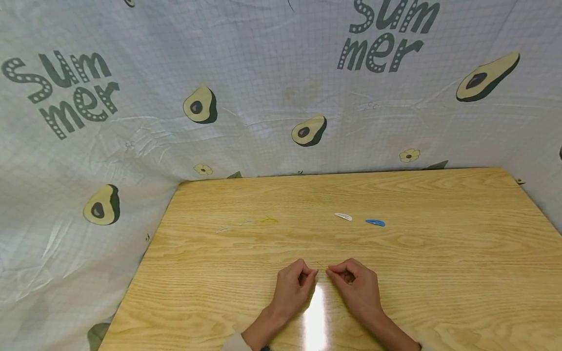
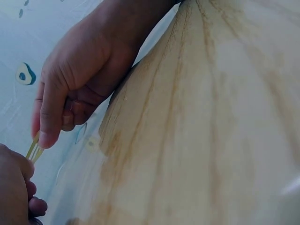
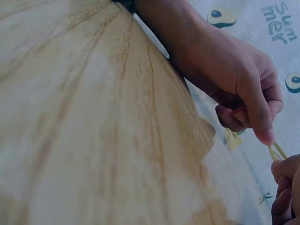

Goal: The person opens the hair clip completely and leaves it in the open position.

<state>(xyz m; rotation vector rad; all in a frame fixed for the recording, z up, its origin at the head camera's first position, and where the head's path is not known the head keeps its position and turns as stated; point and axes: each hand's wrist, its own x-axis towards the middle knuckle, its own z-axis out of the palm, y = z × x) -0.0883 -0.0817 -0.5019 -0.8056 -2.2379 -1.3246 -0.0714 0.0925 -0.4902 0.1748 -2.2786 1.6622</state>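
Both hands rest on the wooden table (image 1: 443, 273) near its front edge, fingertips almost meeting. My left hand (image 1: 293, 288) and my right hand (image 1: 357, 288) each pinch one end of a thin yellow hair clip (image 1: 322, 268). In the left wrist view the yellow clip (image 2: 33, 148) sticks out below the left thumb (image 2: 48, 123), with the right hand (image 2: 14, 187) at the lower left. From the right wrist camera, the clip (image 3: 276, 151) runs from the right hand (image 3: 243, 84) down to the left hand (image 3: 287, 187).
Further back on the table lie a white clip (image 1: 343, 216) and a blue clip (image 1: 375, 223) to the right of centre. A yellow clip (image 1: 269, 220) and two pale clips (image 1: 247, 223) (image 1: 223, 229) lie to the left. An avocado-print cloth (image 1: 272, 87) hangs behind and along the left.
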